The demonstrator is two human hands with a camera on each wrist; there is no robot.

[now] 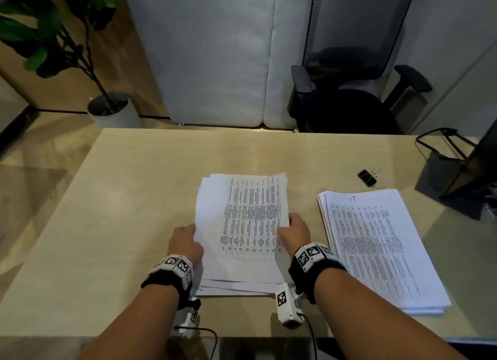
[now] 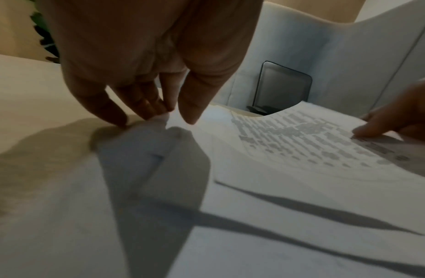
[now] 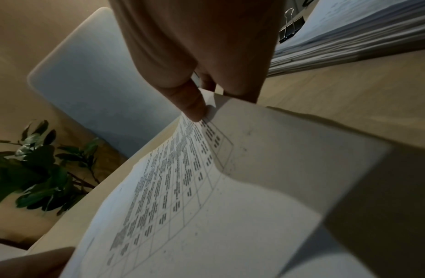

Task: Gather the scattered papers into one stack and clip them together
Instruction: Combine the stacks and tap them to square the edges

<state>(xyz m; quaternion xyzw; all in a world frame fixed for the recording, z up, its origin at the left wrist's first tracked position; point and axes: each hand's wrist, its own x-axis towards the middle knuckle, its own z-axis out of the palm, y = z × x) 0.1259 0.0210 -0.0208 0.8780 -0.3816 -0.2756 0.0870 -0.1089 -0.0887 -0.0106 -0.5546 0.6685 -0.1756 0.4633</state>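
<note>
Both hands are gripping the loose papers [image 1: 242,225] in the middle of the desk [image 1: 121,198]: the left hand [image 1: 185,242] is pinching their left edge, the right hand [image 1: 294,232] their right edge, thumb on top. Its other fingers are seemingly curling beneath. Further right, a second stack [image 1: 376,246] is lying flat, the binder clip [image 1: 367,177] just beyond it.

White papers [image 1: 243,225] with grey-black table print, gridded, in the middle of the pale beige wood-grain desk [image 1: 134,211]. Right of them, a second white stack [image 1: 382,249], same dark print in columns. Beyond that stack, a black clip [image 1: 367,177] with silver wire handles. Black wristbands [image 1: 314,265] carrying black-and-white square markers. Behind the desk: light grey panels [image 1: 215,50], a black chair [image 1: 349,96], dark green plant [image 1: 48,36] in a white pot [image 1: 115,114].
</note>
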